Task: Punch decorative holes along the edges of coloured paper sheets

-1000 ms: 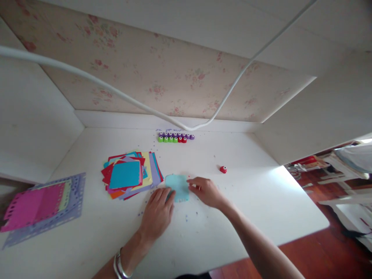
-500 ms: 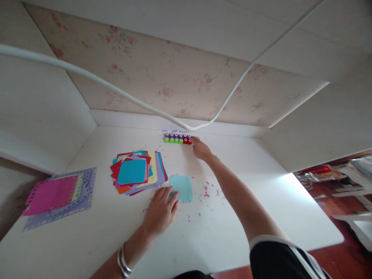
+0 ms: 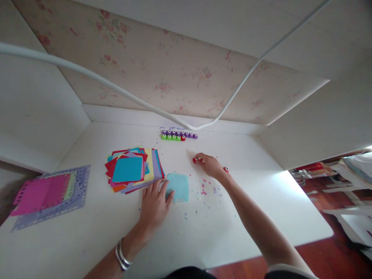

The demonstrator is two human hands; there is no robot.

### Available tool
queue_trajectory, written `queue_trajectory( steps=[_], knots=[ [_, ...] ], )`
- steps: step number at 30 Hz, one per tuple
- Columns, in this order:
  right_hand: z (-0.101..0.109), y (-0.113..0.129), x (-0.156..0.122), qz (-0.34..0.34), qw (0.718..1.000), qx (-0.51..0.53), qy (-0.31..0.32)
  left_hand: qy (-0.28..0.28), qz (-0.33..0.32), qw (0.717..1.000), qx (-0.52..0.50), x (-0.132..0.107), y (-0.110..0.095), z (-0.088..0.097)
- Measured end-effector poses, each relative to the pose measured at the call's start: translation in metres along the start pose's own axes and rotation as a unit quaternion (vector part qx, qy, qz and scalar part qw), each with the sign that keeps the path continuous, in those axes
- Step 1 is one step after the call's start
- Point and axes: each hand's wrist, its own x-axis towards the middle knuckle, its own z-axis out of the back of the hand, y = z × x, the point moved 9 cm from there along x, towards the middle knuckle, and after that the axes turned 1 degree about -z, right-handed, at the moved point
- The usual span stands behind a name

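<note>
My right hand (image 3: 210,164) is closed on a small red craft punch (image 3: 195,159), above the table between the punch rows and a light blue paper square (image 3: 178,187). A second red punch (image 3: 226,169) sits by my right wrist, partly hidden by the arm. At the back, purple punches (image 3: 187,134) stand in a row, with green punches (image 3: 171,137) and one red punch (image 3: 183,138) in front. My left hand (image 3: 154,205) lies open with fingers spread, thumb and fingertips at the left edge of the light blue paper.
A loose pile of coloured paper (image 3: 128,169) lies left of the blue square. Farther left are punched pink and purple sheets (image 3: 43,193). Tiny pink cutouts (image 3: 204,187) and other bits are scattered on the white table (image 3: 162,248). A white cable (image 3: 116,91) hangs across the view.
My right hand has drawn back from the row toward me, bringing a red punch with it. One red punch fewer stands in the front row. My left hand has shifted slightly left.
</note>
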Motion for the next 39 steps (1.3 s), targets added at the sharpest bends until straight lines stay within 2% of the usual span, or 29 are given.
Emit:
queue_trajectory(
  steps=[3,6,8,9,12,15,20,22,27,31,39],
  knots=[
    [-0.014,-0.004,-0.047,-0.060,0.980,0.184,-0.053,-0.003,0.016,1.000,0.020,0.001,-0.003,0.003],
    [-0.037,-0.005,-0.090,-0.118,0.921,0.352,-0.122,0.005,0.011,1.000,0.010,0.003,-0.009,-0.001],
    [-0.051,-0.003,-0.112,-0.161,0.887,0.403,-0.159,0.010,0.009,1.000,-0.008,0.005,-0.012,-0.006],
    [-0.053,-0.001,-0.120,-0.172,0.880,0.405,-0.178,0.010,0.011,1.000,-0.019,0.006,-0.012,-0.009],
    [-0.049,0.014,-0.126,-0.152,0.896,0.364,-0.204,0.007,0.028,0.998,-0.061,0.008,-0.008,-0.016],
    [-0.044,0.028,-0.117,-0.112,0.917,0.339,-0.178,0.004,0.028,0.990,-0.136,0.009,-0.004,-0.020],
    [-0.041,0.030,-0.111,-0.106,0.920,0.333,-0.177,0.003,0.079,0.962,-0.262,0.008,0.014,-0.022],
    [-0.042,0.030,-0.112,-0.102,0.921,0.331,-0.179,0.020,0.091,0.950,-0.297,0.009,0.018,-0.022],
    [-0.039,0.033,-0.118,-0.102,0.916,0.340,-0.186,0.079,0.124,0.941,-0.304,0.013,0.020,-0.020],
    [-0.038,0.036,-0.119,-0.099,0.917,0.336,-0.191,0.083,0.159,0.936,-0.303,0.014,0.023,-0.015],
    [-0.035,0.049,-0.118,-0.040,0.929,0.321,-0.179,0.071,0.182,0.928,-0.316,0.015,0.028,-0.015]
  ],
)
